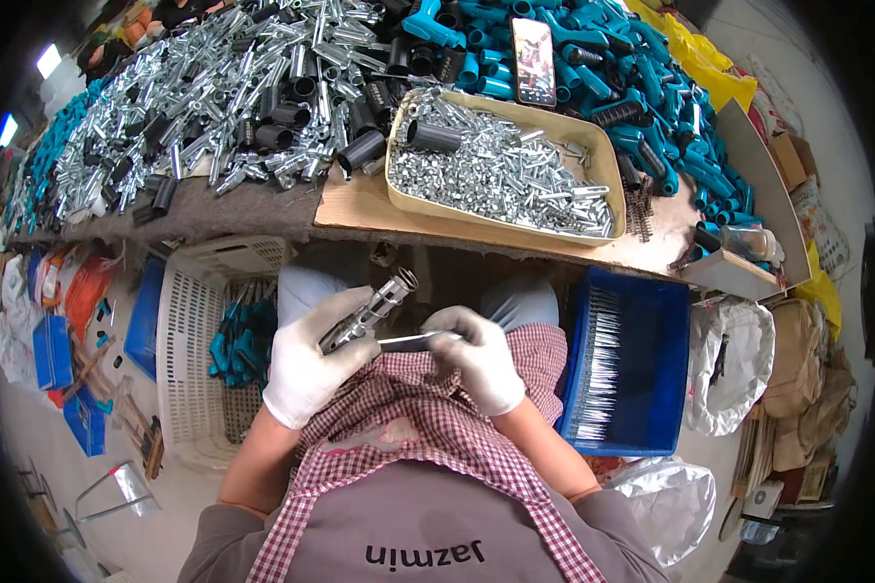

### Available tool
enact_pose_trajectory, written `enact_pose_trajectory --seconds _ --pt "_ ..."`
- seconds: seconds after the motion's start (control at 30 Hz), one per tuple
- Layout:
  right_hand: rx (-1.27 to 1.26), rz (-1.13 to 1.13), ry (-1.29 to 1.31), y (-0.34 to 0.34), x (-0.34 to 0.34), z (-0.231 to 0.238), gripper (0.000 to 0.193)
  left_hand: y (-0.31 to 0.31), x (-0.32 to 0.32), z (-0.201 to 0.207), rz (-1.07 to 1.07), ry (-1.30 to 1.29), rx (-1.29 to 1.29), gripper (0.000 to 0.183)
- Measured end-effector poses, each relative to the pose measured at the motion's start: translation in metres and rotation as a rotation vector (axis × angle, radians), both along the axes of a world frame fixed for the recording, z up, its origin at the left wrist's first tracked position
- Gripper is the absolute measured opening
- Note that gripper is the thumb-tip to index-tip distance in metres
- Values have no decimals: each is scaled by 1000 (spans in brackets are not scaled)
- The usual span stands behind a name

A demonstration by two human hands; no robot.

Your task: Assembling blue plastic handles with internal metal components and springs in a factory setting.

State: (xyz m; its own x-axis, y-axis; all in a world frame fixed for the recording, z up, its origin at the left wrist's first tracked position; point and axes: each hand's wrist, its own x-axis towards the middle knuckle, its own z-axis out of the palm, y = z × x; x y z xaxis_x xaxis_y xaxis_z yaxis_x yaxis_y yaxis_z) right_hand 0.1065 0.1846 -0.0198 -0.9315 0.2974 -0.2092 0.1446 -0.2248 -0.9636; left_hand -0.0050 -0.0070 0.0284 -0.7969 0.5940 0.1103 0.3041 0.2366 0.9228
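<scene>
My left hand [301,367], in a white glove, is closed around a silver metal tube assembly [371,309] with a coiled spring [405,279] at its upper end. The assembly tilts up to the right above my lap. A slim metal rod [404,343] runs between the two hands, its left end near my left fingers. My gloved right hand [480,356] pinches the rod's right end. Whether the rod's left end sits inside the tube cannot be seen, as my left fingers cover that spot.
Ahead, a cream tray [399,192] of small metal parts stands on the workbench [352,206]. Behind it lie heaped metal tubes [214,92], teal plastic handles [651,87] and a phone [535,60]. A white basket [187,340] with teal-handled pieces stands left; a blue bin [642,369] of thin rods, right.
</scene>
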Motion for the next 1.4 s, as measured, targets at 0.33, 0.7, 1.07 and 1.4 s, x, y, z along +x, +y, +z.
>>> enact_pose_trajectory --seconds 0.33,0.7,1.07,1.4 --pt "257 -95 106 49 15 28 14 -15 -11 0 -120 194 -119 37" --pt "403 258 69 25 0 34 32 -1 -2 -4 -296 221 -54 39" --pt "-157 138 223 16 6 15 50 3 -1 -5 -251 52 -14 34" --pt "-83 76 131 -14 -2 0 51 10 2 -11 -247 50 -122 33"
